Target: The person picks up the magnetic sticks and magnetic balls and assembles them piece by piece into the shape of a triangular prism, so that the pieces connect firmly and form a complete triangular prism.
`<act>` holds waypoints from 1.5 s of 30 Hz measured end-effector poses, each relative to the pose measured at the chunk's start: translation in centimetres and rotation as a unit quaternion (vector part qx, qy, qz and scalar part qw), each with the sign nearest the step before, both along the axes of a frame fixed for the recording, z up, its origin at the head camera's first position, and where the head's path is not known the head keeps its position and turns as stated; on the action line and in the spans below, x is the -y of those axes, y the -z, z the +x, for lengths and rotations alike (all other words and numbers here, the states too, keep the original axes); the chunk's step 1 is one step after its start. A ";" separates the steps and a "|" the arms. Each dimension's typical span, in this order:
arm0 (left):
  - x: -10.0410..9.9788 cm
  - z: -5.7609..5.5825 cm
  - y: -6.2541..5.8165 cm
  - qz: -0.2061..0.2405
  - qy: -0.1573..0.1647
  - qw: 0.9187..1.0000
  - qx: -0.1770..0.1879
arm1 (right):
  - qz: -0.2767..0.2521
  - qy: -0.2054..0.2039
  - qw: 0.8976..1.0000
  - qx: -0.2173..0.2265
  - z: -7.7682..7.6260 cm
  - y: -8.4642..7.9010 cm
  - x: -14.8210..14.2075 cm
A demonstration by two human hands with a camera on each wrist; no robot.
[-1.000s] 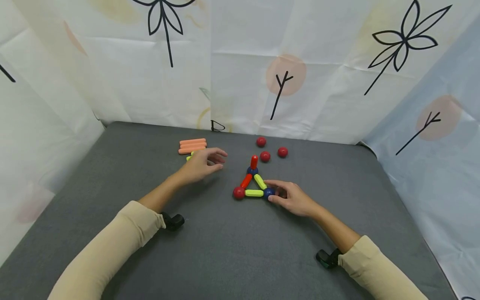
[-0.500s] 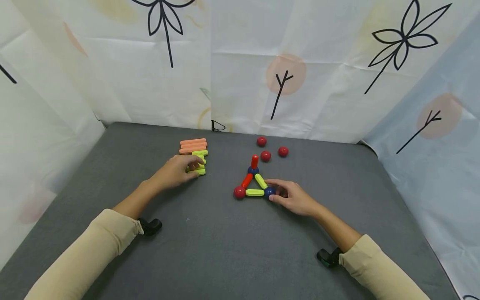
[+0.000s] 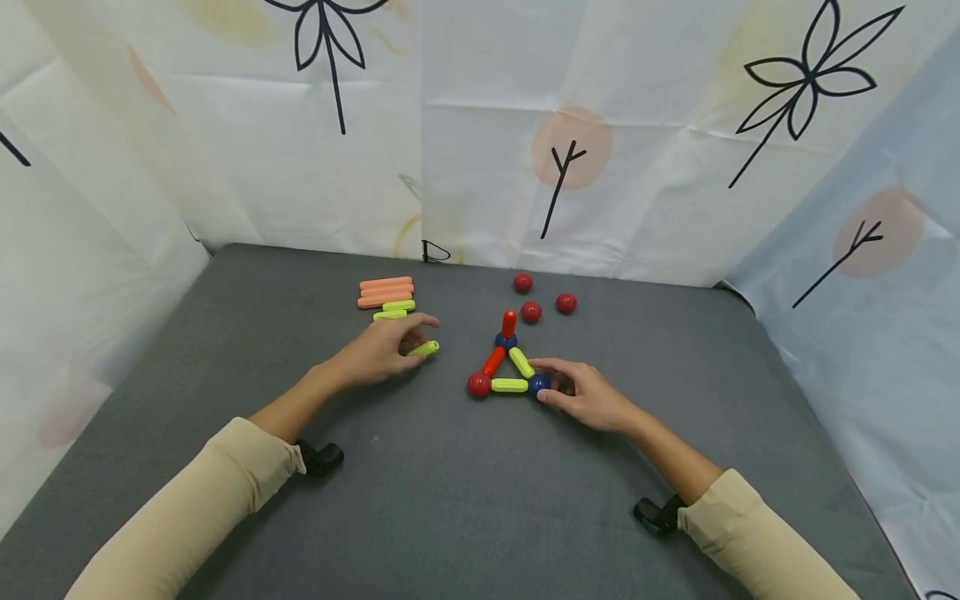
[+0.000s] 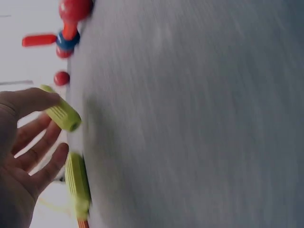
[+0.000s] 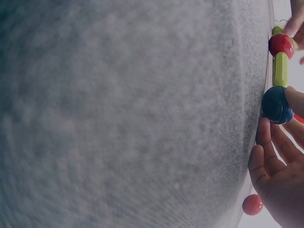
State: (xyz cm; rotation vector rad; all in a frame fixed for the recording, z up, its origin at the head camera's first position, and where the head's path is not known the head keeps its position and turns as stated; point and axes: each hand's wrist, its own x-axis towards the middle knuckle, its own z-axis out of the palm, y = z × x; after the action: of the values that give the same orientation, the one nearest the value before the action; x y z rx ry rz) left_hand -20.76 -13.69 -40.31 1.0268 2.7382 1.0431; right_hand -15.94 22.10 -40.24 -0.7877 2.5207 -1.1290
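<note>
My left hand (image 3: 382,348) pinches a yellow-green building rod (image 3: 426,348) between thumb and fingers; in the left wrist view the ribbed rod (image 4: 64,115) points its end away from the hand. A triangle of balls and rods lies on the grey table. Its corners are a red ball (image 3: 478,384), a far blue ball (image 3: 506,340) and a near blue ball (image 3: 537,384). Two yellow-green rods and one red rod (image 3: 492,362) join them. Another red rod (image 3: 509,323) stands up from the far blue ball. My right hand (image 3: 585,393) holds the near blue ball with thumb and fingers.
Three loose red balls (image 3: 531,312) lie behind the triangle. At the back left, orange rods (image 3: 386,292) lie side by side, with yellow-green rods (image 3: 390,315) just in front of them. A printed cloth (image 3: 480,183) hangs along the table's far edge.
My left hand went left to the yellow-green rods, took one and has come back a little to the right with it. The right hand stays at the blue ball.
</note>
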 end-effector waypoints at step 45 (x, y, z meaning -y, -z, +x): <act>-5.6 1.1 2.1 0.088 0.085 0.979 0.162 | 0.003 -0.010 1.000 0.018 -1.4 -0.7 -0.3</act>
State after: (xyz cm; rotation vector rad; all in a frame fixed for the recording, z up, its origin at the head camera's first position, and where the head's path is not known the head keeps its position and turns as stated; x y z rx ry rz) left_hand -19.65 -8.07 -42.46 0.9879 2.2935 1.3087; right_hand -17.38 22.40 -39.57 -0.7842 2.4802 -1.1190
